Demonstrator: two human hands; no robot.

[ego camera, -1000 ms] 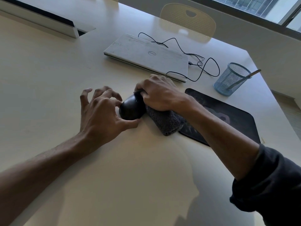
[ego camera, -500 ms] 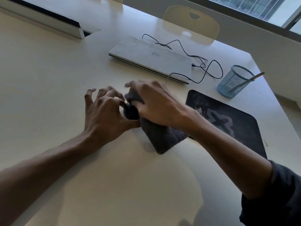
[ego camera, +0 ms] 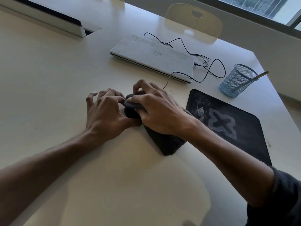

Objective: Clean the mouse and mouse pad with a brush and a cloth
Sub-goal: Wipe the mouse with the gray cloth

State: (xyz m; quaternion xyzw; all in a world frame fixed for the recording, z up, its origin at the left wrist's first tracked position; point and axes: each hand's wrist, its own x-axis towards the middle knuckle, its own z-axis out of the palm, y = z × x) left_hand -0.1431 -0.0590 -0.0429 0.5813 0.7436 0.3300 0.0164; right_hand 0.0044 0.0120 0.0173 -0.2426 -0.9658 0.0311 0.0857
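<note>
The black mouse (ego camera: pixel 130 113) lies on the pale table, almost wholly covered by a dark grey cloth (ego camera: pixel 166 142) and both hands. My right hand (ego camera: pixel 156 110) presses the cloth over the top of the mouse, fingers curled on the fabric. My left hand (ego camera: pixel 105 111) grips the mouse's left side with thumb and fingertips. The cloth's loose end trails toward me under my right wrist. The black mouse pad (ego camera: pixel 236 128), dusty with a pale cross logo, lies to the right, apart from the mouse. A brush handle (ego camera: pixel 255 77) sticks out of the blue mesh cup (ego camera: pixel 236 80).
A shut white laptop (ego camera: pixel 153 57) lies behind the hands, with a thin black mouse cable (ego camera: pixel 210 67) looping beside it. A chair back (ego camera: pixel 193 20) stands at the table's far edge. A white raised panel (ego camera: pixel 48 18) runs along the far left.
My right hand has drawn the cloth leftward up over the mouse, which was bare a second ago and is now covered. My left hand keeps its hold on the mouse's side.
</note>
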